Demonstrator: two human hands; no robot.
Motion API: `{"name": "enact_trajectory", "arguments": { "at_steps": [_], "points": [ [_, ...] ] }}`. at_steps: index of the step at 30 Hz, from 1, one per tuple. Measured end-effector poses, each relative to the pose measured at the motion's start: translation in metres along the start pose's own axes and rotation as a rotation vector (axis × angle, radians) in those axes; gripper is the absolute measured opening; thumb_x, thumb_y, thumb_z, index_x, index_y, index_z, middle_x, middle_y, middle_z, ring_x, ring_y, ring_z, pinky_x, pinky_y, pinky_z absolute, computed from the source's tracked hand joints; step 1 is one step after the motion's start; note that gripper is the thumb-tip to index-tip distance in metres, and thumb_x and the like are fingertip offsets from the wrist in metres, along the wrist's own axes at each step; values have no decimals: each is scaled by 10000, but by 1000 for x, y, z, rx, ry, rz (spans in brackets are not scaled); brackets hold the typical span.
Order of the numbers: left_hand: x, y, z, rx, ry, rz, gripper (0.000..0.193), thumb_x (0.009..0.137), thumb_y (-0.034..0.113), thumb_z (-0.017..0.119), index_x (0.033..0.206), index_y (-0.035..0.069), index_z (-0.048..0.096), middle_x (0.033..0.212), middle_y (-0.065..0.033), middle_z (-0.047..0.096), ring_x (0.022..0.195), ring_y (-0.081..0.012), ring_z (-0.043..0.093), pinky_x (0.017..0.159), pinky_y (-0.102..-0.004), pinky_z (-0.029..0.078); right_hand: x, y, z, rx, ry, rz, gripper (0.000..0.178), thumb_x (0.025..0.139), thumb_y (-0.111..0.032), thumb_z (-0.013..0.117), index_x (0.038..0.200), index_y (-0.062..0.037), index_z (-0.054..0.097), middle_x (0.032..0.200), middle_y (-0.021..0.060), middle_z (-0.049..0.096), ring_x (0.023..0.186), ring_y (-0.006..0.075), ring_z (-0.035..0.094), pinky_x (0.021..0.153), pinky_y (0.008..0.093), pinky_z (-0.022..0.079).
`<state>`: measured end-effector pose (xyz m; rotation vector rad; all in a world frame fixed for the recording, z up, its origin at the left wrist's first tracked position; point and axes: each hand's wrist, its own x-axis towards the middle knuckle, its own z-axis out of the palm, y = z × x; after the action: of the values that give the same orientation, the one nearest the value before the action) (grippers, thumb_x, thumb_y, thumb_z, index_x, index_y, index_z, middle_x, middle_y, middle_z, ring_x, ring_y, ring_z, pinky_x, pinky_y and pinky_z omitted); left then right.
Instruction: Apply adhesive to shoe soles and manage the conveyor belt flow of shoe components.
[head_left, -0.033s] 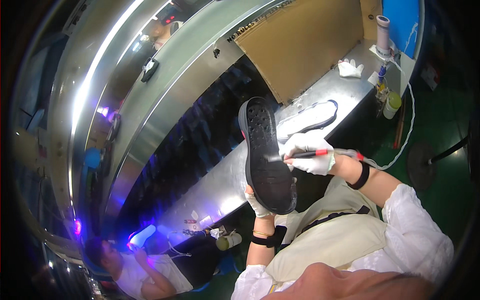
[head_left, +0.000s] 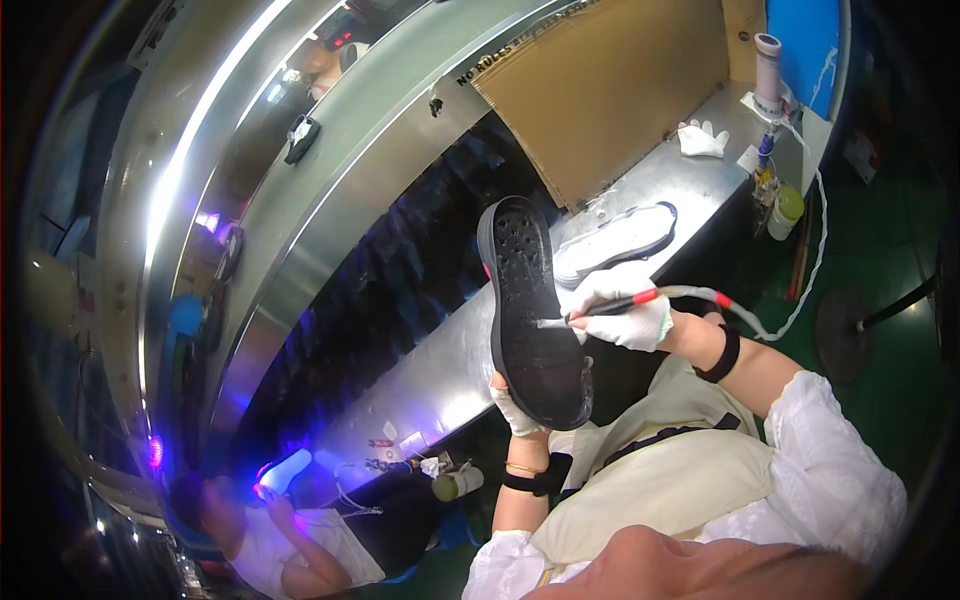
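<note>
Right hand point(head_left: 622, 318), white-gloved: fingers point(head_left: 600, 300) pinched around a thin pen-like tool point(head_left: 600, 308) with red bands; grey hose trails from its rear. Tool tip touches the black sole point(head_left: 532, 312) near mid-length. Left hand point(head_left: 518, 405), also gloved: fingers wrapped under the sole's lower end, holding it raised above the worktop point(head_left: 470, 350), tread side to camera. Second sole, white with dark rim point(head_left: 615, 240), lies flat on the worktop just behind. Spare white glove point(head_left: 700, 138) further back, by brown cardboard panel point(head_left: 610, 90). Another person point(head_left: 270, 530) sits at lower left.
</note>
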<state>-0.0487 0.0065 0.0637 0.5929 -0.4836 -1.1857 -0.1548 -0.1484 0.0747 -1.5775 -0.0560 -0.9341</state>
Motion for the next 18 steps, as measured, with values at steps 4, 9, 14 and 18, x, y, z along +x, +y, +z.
{"name": "enact_trajectory", "arguments": {
  "at_steps": [4, 9, 14, 18],
  "points": [
    [-4, -6, -3, 26, 1, -3, 882, 768, 661, 491, 1376, 45, 320, 1304, -185, 458, 1135, -363, 511, 904, -531, 467, 20, 8, -9, 292, 251, 186, 67, 839, 27, 582, 893, -9, 567, 814, 29, 616, 681, 72, 567, 623, 226, 464],
    [-6, -10, 2, 32, 28, 18, 791, 807, 612, 488, 1352, 50, 368, 1283, -149, 489, 1112, -326, 529, 926, -477, 457, 18, 12, 6, 162, 125, 158, 107, 797, 25, 617, 891, -18, 589, 819, 35, 626, 729, 89, 586, 643, 232, 471],
    [-12, -6, -16, -2, 239, 179, 656, 867, 566, 425, 1286, 62, 457, 1229, -114, 541, 1068, -253, 554, 933, -379, 447, 0, 3, 23, -249, 115, -193, 145, 758, 13, 666, 873, -58, 611, 842, 82, 637, 767, 199, 624, 702, 295, 490],
    [-8, 0, -35, -69, 229, 121, 700, 859, 598, 407, 1302, 57, 436, 1237, -126, 537, 1067, -271, 562, 911, -401, 475, -14, -19, 30, -451, -190, -323, 145, 716, -25, 721, 811, -65, 618, 841, 104, 642, 769, 260, 630, 702, 341, 501]
  ]
}}
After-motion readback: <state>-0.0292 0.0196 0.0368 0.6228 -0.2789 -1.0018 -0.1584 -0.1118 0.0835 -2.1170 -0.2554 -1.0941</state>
